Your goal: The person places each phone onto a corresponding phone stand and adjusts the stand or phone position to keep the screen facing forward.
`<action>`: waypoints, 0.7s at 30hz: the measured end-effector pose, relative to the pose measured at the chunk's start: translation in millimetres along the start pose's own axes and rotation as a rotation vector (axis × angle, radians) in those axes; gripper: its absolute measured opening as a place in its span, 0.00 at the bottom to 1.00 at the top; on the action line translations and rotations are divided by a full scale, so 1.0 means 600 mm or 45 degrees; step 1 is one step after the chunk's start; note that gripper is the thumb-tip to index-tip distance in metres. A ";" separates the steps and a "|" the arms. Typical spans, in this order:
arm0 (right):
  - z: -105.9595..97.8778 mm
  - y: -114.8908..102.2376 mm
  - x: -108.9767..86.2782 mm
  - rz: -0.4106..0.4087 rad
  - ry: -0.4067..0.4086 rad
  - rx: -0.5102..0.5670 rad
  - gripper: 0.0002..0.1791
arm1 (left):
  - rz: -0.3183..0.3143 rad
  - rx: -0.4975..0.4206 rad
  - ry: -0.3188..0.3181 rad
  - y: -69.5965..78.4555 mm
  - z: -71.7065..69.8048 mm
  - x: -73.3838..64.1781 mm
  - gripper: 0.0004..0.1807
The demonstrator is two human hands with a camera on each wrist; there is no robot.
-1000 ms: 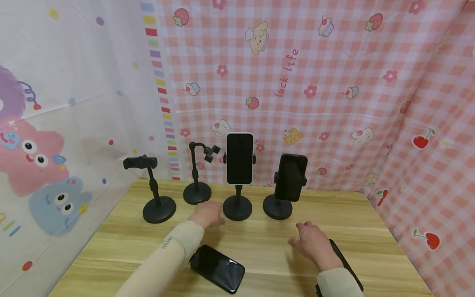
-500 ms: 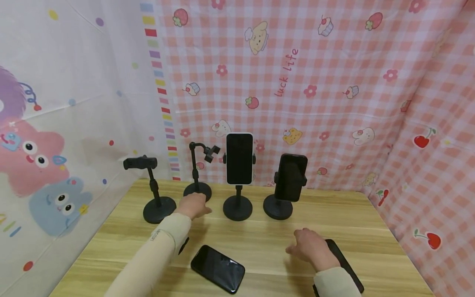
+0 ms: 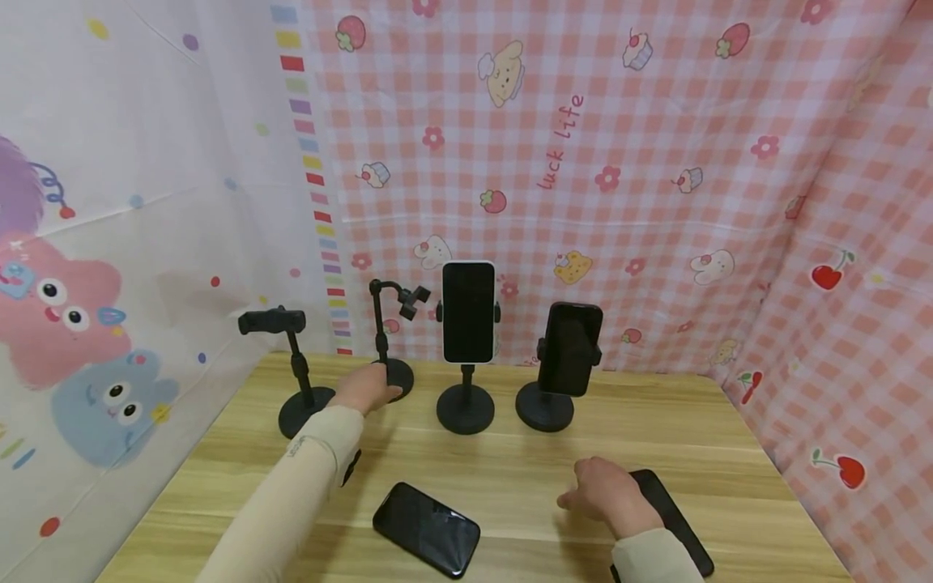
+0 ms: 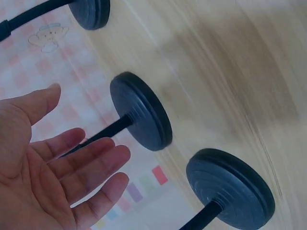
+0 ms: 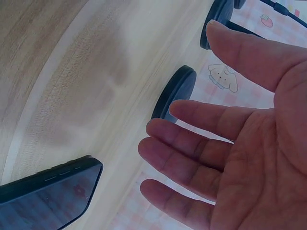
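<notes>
"Black phone stand (image 3: 381, 328), left of centre: what differs?"

"The left hand (image 3: 362, 389), formerly nearer frame centre, now lies before the stand, fingers apart, holding nothing; the right hand (image 3: 607, 494), lower right, likewise holds nothing."

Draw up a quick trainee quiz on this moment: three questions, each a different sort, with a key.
1. How many black phone stands are on the table?
2. True or false: the left hand holds nothing.
3. Where is the white-edged phone? A) lying flat on the table; B) clamped in a stand; C) in the left hand.

Key:
1. Four.
2. True; its fingers are relaxed and close on nothing.
3. B.
</notes>
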State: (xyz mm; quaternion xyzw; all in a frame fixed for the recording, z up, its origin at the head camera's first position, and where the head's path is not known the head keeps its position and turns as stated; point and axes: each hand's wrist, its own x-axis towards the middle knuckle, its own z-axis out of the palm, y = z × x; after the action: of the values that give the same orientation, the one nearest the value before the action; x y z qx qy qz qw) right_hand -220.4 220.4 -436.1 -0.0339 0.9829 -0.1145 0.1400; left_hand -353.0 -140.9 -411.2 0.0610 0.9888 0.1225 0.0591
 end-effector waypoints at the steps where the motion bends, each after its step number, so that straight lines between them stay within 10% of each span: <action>1: 0.000 -0.001 -0.001 0.000 -0.003 0.000 0.29 | -0.014 -0.013 0.011 -0.003 -0.001 0.003 0.31; 21: 0.008 -0.005 -0.006 0.033 -0.040 0.006 0.31 | -0.089 -0.064 0.192 -0.025 -0.053 0.049 0.33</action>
State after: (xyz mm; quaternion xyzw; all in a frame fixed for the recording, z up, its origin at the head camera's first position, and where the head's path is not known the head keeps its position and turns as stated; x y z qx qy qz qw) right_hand -215.8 216.6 -438.7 -0.0227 0.9807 -0.1146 0.1570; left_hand -387.8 -158.6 -387.4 0.0156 0.9886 0.1496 -0.0097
